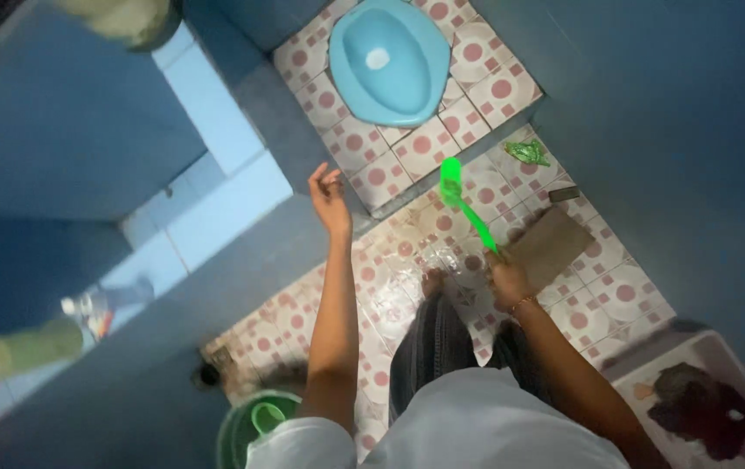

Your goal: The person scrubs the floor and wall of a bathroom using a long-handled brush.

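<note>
— What colours do I have, top of frame?
— A light blue squat pan (387, 59) on white floor tiles (407, 260) patterned with dull red dots and squares.
— And at centre?
— I see a bright green brush (462, 201); at bottom left, a green bucket (242, 426). Walls (694, 130) are dark blue.

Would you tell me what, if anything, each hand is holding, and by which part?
The right hand grips a green brush by its handle end; the left hand holds nothing.
</note>
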